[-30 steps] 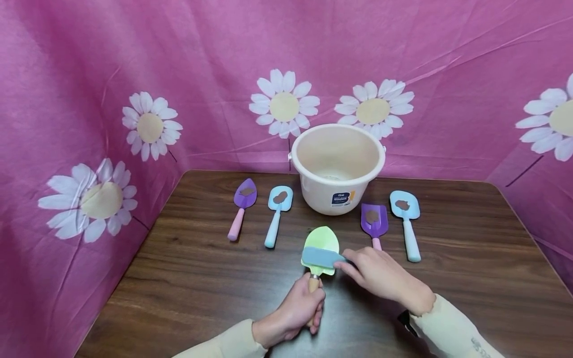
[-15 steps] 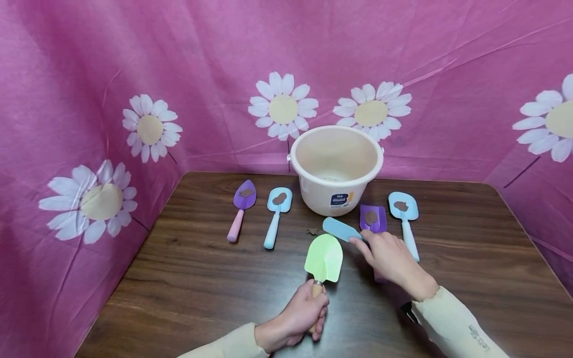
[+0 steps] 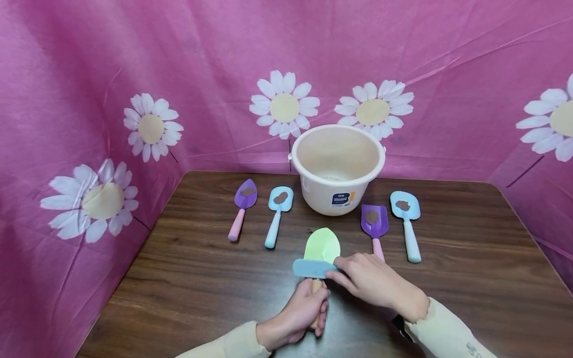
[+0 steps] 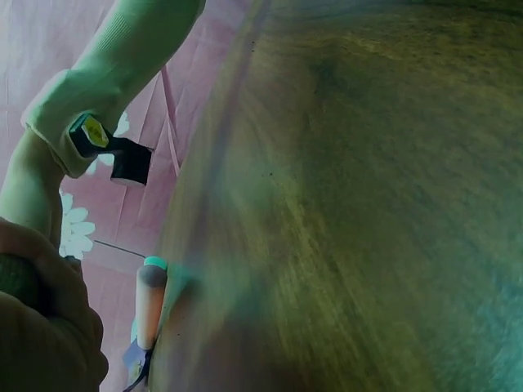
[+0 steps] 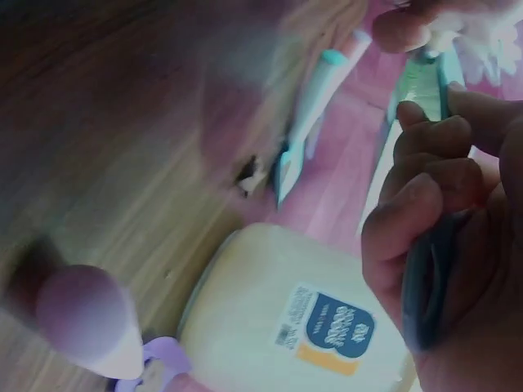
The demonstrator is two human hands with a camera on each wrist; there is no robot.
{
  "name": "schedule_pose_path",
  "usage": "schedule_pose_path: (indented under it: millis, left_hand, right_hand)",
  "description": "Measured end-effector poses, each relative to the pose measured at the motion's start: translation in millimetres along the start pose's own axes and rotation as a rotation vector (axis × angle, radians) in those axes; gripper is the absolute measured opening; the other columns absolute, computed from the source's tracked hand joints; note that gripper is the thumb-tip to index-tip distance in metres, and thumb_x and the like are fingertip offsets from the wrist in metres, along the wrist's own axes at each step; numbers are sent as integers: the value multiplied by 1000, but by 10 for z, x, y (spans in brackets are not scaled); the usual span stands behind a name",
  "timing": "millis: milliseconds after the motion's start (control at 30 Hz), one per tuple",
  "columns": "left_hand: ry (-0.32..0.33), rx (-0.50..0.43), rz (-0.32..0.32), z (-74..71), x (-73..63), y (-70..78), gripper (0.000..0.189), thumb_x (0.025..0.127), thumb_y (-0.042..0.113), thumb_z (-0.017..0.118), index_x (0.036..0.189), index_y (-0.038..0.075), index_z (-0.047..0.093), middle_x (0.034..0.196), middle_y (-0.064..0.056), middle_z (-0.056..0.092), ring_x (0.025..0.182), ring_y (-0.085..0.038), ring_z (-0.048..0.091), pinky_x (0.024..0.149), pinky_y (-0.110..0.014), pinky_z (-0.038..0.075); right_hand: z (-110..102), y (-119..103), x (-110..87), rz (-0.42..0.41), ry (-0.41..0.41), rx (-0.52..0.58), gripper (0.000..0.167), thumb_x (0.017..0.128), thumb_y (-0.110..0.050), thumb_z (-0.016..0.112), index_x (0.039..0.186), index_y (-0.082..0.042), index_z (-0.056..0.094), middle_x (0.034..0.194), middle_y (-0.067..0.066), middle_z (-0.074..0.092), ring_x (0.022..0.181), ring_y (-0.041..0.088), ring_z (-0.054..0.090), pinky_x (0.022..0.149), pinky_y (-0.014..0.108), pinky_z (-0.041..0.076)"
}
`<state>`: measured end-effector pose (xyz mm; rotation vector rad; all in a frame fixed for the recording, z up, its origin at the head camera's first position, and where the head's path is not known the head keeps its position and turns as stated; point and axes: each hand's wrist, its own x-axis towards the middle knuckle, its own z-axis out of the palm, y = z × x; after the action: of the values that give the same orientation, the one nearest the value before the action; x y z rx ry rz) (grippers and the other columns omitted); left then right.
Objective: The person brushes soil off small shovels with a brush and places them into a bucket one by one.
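Observation:
My left hand [image 3: 295,311] grips the wooden handle of a green garden trowel [image 3: 321,243], its blade pointing away from me. In my right hand [image 3: 376,281] is a flat blue scraper [image 3: 309,268] with a rounded end, pinched between thumb and fingers. The scraper crosses the base of the green blade, close above the left hand. In the right wrist view, fingers curl round the scraper's dark handle [image 5: 425,286]. Small dark crumbs [image 3: 309,231] lie on the table near the trowel's tip. The left wrist view shows only part of the gripping hand [image 4: 49,318].
A cream bucket [image 3: 315,191] stands at the back centre. Left of it lie a purple trowel [image 3: 243,200] and a light-blue trowel [image 3: 273,229]; to its right, another purple trowel [image 3: 381,227] and light-blue one [image 3: 410,242]. Each has a brown patch. A pink curtain [image 3: 215,74] hangs behind.
The scraper was across the middle of the green blade, then beyond its tip with crumbs on the table; now it is back at the blade's base. The left hand keeps its grip, moving little.

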<state>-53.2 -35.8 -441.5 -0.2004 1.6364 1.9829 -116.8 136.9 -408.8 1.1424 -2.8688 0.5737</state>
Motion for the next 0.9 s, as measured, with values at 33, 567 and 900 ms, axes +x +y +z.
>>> schedule_pose_path:
  millis: [33, 567, 900]
  left_hand:
    - [0, -2, 3, 5, -2, -2, 10, 87, 4, 44, 93, 12, 40, 59, 2, 43, 34, -7, 38, 28, -21, 35]
    - [-17, -5, 16, 21, -34, -4, 13, 84, 3, 44, 95, 9, 40, 60, 2, 42, 37, -7, 37, 28, -21, 34]
    - [6, -15, 13, -23, -9, -35, 14, 83, 4, 45, 91, 12, 38, 60, 3, 41, 36, -6, 37, 29, -20, 34]
  right_hand:
    - [7, 3, 1, 5, 0, 3, 35, 96, -44, 53, 67, -27, 44, 56, -17, 33, 50, -2, 36, 49, 19, 33]
    - [-14, 361, 72, 226, 53, 29, 38, 94, -52, 50, 67, -26, 44, 56, -12, 29, 49, 5, 33, 44, 23, 31]
    - [-86, 469, 68, 305, 107, -44, 38, 96, -48, 50, 71, -19, 50, 55, -6, 34, 48, 9, 36, 42, 25, 30]
